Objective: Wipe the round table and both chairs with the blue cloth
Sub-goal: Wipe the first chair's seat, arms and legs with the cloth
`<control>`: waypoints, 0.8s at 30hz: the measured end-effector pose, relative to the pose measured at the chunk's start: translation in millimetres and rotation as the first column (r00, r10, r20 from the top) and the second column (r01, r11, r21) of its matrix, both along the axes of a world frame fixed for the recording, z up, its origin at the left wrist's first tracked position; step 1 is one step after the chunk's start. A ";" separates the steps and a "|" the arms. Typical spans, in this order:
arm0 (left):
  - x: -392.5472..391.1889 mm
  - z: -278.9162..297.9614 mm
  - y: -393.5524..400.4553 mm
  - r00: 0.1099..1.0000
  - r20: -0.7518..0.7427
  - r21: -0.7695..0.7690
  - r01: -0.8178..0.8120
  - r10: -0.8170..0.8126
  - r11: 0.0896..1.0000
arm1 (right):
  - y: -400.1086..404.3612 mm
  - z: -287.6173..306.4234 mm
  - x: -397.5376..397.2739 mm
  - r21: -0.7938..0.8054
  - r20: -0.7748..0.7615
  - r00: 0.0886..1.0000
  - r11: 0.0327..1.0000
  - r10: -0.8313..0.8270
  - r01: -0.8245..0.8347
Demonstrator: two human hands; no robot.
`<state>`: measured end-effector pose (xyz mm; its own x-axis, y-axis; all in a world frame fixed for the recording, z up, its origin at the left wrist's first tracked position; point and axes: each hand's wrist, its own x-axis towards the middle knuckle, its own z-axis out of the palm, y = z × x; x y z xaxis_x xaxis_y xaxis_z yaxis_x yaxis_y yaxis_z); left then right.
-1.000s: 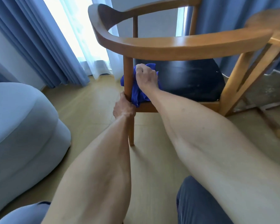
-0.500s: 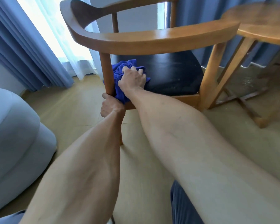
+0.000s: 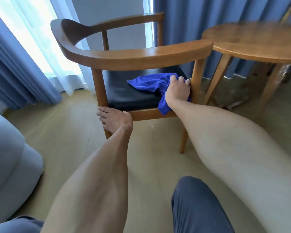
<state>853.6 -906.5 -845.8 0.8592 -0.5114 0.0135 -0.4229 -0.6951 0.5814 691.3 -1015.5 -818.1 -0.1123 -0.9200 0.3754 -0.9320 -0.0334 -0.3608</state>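
Blue cloth (image 3: 151, 81): soft, light, limp, likely best bunched mid-fold; lying on black chair seat (image 3: 124, 93) by the post nearest the round table (image 3: 252, 41), clutched in right hand (image 3: 178, 90), fingers curled; left hand (image 3: 115, 121) wrapped round chair leg (image 3: 102, 96).

We read this as a home or hotel sitting room: wooden armchair (image 3: 129, 56) at 12 o'clock, round wooden table (image 3: 259, 41) at 2, blue drapes (image 3: 183, 31) over sheer curtains (image 3: 32, 31) at 11, grey upholstered seat (image 3: 8, 162) at 8, light wood floor (image 3: 65, 132).
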 end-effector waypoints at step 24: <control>45.8 51.3 8.3 0.789 0.457 0.049 0.438 -0.410 0.897 | -39.0 46.8 41.4 0.313 0.311 0.893 0.922 -0.325 0.226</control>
<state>899.4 -898.1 -794.5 0.4478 -0.8095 0.3798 -0.8887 -0.3563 0.2886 732.6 -1054.5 -771.3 -0.4543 -0.8908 0.0137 -0.7001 0.3475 -0.6238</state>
